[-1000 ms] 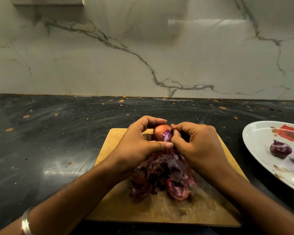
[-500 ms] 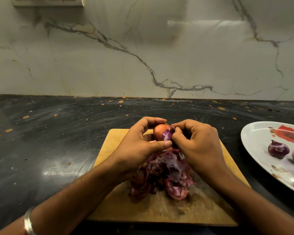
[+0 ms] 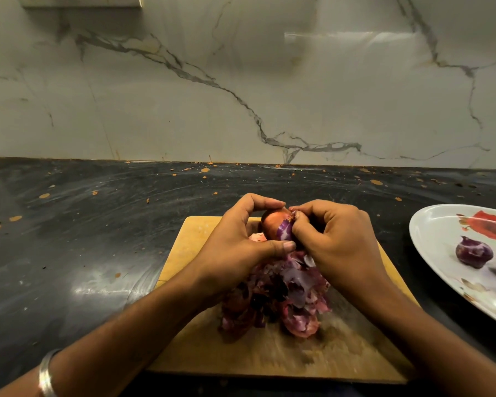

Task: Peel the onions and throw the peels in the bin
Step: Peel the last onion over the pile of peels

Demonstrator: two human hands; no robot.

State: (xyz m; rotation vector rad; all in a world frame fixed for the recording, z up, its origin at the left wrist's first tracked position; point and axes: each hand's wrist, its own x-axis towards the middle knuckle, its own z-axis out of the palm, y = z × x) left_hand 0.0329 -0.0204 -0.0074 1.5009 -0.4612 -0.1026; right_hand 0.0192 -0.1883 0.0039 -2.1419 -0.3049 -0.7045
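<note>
Head view: we see both hands over the cutting board (image 3: pixel 184 247).
Left hand (image 3: pixel 235 247): we cradle the onion (image 3: pixel 274 224).
Right hand (image 3: pixel 335 239): we pinch its purple skin (image 3: pixel 284 232).
Peels (image 3: pixel 281 296): heaped just below our hands.

No text, label, brand, number or sign can be read anywhere in the head view. The white plate (image 3: pixel 430 233) at the right edge of the counter carries only a printed red flower pattern, with no lettering.
</note>
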